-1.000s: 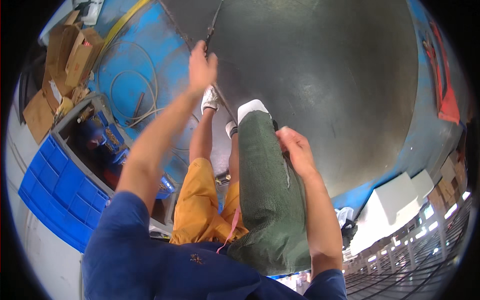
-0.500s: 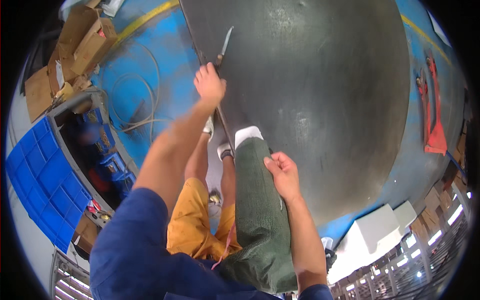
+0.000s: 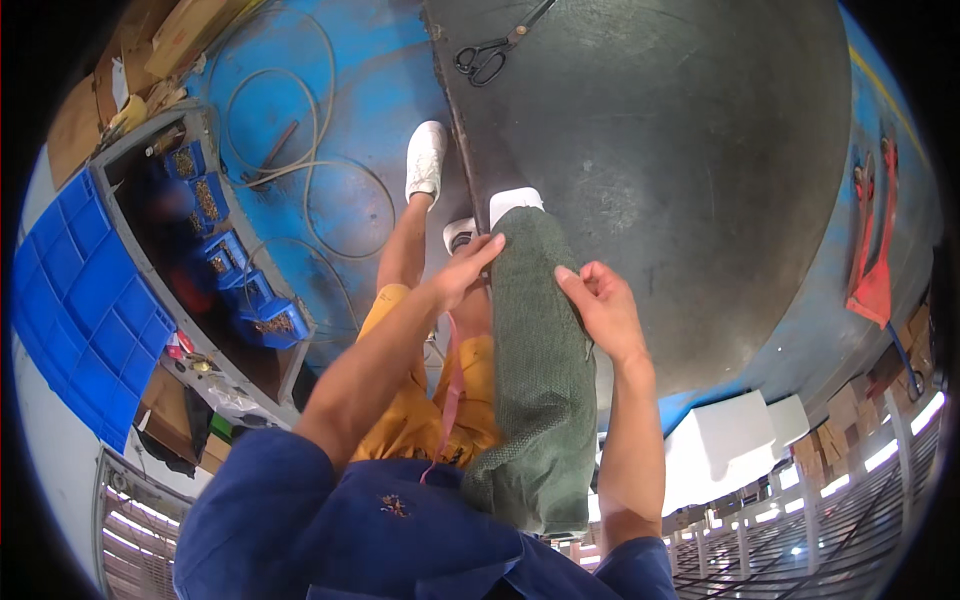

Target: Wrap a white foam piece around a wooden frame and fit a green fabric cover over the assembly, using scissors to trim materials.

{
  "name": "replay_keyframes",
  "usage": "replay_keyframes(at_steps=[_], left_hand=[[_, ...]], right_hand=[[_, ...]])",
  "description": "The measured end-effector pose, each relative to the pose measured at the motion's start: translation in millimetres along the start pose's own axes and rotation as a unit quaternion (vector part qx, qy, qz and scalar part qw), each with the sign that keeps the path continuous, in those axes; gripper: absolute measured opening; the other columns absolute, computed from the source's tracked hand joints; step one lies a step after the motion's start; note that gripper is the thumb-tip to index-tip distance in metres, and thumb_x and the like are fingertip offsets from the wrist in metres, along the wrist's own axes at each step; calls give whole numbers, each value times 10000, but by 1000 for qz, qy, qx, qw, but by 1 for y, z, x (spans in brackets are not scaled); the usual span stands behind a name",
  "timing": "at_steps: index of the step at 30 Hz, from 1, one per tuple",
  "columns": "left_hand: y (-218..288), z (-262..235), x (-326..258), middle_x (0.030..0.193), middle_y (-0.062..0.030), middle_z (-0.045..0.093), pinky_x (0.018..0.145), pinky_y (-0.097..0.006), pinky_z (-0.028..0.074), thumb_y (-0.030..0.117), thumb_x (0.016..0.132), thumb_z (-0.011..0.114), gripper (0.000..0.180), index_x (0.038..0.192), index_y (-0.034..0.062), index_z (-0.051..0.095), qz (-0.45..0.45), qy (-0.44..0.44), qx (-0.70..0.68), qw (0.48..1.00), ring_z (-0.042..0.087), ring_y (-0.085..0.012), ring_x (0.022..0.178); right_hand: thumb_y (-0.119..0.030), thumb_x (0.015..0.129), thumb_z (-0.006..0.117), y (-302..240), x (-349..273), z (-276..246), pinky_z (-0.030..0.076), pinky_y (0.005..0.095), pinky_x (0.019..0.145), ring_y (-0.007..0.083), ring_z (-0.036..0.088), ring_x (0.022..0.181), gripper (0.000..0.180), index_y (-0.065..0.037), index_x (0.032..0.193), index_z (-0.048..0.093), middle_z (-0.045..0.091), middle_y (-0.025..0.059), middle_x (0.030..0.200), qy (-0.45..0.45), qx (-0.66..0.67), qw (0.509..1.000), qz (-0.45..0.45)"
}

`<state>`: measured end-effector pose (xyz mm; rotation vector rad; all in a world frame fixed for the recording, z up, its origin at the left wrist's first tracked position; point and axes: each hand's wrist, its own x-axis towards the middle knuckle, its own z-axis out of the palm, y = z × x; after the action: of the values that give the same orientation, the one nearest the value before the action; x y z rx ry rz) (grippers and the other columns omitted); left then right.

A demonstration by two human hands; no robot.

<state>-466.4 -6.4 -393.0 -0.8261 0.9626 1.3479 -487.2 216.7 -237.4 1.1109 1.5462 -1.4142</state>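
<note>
Head view: green cloth (image 3: 535, 370) between hands.

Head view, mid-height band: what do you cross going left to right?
Blue plastic crates → shelf of small blue parts bins → left hand → green fabric piece → right hand → dark grey table → orange-red tool.

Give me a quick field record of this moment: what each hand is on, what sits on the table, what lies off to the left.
left hand: fingers on the left edge of the green cloth, near its top end
right hand: pinching the cloth's right edge
green cloth: long folded piece draped over the person's lap, top end at the table edge
table: dark, round-looking surface
scissors: lying on the table's far left part, apart from both hands
floor: blue, with looped hose
left side: blue bins of small parts
</note>
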Motion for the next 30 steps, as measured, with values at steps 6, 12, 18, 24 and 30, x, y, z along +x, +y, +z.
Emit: replay_keyframes(at_steps=[6,12,18,24,30], left_hand=[[-7,9,-23,1118,-43,632,957,-295,413,392,951,609,448,1189,13,581,-4,31,-102,994,570,-148,1042],[-10,43,-18,1093,-72,643,884,-309,479,316,981,570,370,1195,14,568,151,136,-159,966,615,-175,990],[10,52,-26,1108,-120,628,871,-331,496,354,996,505,438,1223,-19,530,96,167,-130,973,604,-187,1016],[30,64,-13,1022,-169,645,862,-400,484,423,963,408,517,1154,-32,566,21,228,-122,966,642,-285,905],[13,24,41,971,-295,652,858,-447,454,424,878,457,540,1006,-72,625,85,314,272,906,626,-424,943]], right_hand=[[-235,895,671,6,-5,2,364,262,534,65,417,575,312,-46,701,514,509,-22,612,19,-80,995,-50],[-206,952,581,14,9,8,355,248,577,56,410,622,243,-44,777,534,495,-41,655,42,-98,992,-73],[-207,953,581,15,16,9,362,255,580,59,419,624,254,-49,761,530,496,-42,654,40,-61,995,-75],[-225,952,582,17,17,5,373,271,581,72,432,613,271,-50,750,538,504,-35,643,43,-34,997,-49],[-233,938,590,19,24,9,395,299,594,109,458,607,277,-29,754,549,521,12,633,64,-60,994,-68]])
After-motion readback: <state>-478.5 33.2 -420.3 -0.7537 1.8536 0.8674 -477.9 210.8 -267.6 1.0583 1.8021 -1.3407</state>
